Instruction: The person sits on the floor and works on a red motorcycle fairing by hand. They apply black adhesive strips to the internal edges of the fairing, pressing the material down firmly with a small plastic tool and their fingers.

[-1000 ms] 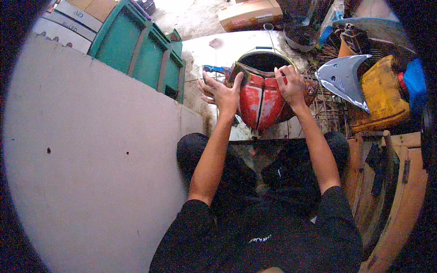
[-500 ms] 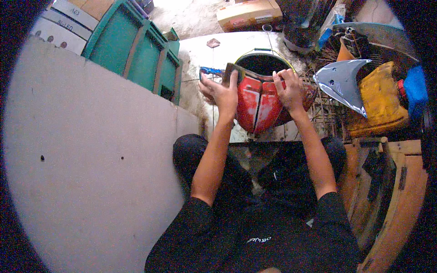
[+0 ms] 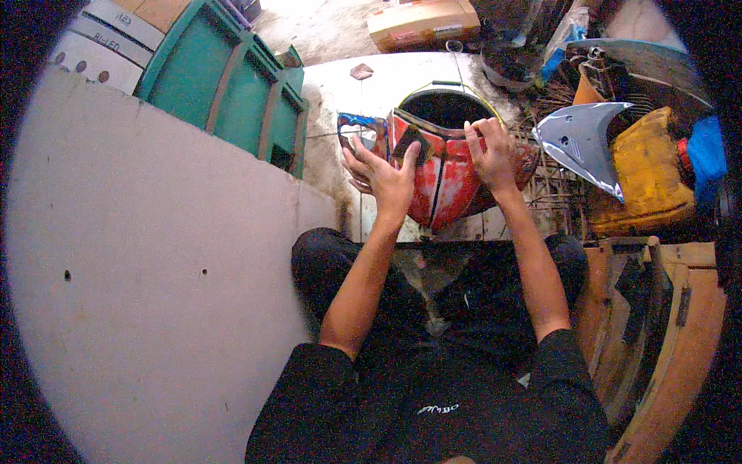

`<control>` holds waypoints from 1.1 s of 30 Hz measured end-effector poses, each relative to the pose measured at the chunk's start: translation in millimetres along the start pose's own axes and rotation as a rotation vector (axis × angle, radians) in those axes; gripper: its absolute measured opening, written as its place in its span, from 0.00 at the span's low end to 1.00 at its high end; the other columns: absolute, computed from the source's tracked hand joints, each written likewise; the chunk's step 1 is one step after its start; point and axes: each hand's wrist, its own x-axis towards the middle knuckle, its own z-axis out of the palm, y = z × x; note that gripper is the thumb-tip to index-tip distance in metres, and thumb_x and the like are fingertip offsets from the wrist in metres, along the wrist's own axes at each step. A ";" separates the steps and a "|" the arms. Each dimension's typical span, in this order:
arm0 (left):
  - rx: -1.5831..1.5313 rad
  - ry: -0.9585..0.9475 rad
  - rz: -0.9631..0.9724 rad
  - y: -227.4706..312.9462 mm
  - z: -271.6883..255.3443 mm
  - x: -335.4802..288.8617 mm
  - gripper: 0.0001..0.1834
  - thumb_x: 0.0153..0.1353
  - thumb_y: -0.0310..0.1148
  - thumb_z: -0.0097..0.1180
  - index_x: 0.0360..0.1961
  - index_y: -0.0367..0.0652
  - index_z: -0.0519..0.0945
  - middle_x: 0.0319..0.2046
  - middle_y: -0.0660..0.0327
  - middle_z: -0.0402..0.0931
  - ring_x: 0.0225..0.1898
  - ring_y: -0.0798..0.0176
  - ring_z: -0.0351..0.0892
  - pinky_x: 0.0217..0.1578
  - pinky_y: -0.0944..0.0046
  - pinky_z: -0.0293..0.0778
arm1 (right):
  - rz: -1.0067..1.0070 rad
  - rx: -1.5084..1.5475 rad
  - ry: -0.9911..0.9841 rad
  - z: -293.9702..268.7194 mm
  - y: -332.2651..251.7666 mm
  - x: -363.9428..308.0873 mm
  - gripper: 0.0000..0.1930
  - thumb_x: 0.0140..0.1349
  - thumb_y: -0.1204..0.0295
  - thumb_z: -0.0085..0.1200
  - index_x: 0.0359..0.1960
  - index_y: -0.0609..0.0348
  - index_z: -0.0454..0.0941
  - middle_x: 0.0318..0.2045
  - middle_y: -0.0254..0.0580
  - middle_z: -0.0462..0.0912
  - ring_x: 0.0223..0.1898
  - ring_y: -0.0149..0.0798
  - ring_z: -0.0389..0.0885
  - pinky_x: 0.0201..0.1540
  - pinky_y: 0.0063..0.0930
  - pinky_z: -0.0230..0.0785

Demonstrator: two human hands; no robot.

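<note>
Left hand: fingers spread, thumb against dark flat pad on left half of worn red curved panel, seam running wearerward. Right hand: fingers bent at panel's right; grip indeterminable.

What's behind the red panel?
Behind the red panel, a black bucket shows its dark open top and a thin yellow handle. The panel covers the bucket's near wall; its inside is too dark to make out contents.
</note>
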 end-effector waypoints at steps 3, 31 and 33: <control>-0.051 0.091 -0.136 -1.2 -3.1 36.3 0.63 0.50 0.64 0.64 0.72 0.38 0.41 0.70 0.35 0.35 0.73 0.33 0.30 0.66 0.30 0.29 | -0.008 0.022 0.002 1.1 -1.3 0.6 0.12 0.66 0.59 0.52 0.29 0.51 0.75 0.29 0.42 0.75 0.32 0.49 0.76 0.36 0.46 0.68; 0.199 -0.072 0.275 16.2 -0.6 1.1 0.62 0.51 0.61 0.65 0.73 0.38 0.42 0.70 0.32 0.35 0.73 0.32 0.29 0.64 0.26 0.25 | 0.029 0.083 -0.103 -7.9 0.8 4.8 0.12 0.65 0.59 0.54 0.32 0.53 0.77 0.32 0.43 0.77 0.35 0.50 0.77 0.40 0.45 0.67; 0.025 0.125 0.037 1.2 -7.4 36.0 0.63 0.50 0.63 0.65 0.73 0.39 0.41 0.70 0.32 0.34 0.73 0.32 0.29 0.64 0.26 0.25 | 0.043 0.097 -0.137 -10.1 -6.5 2.3 0.12 0.65 0.59 0.55 0.33 0.54 0.77 0.32 0.43 0.77 0.35 0.50 0.77 0.41 0.45 0.67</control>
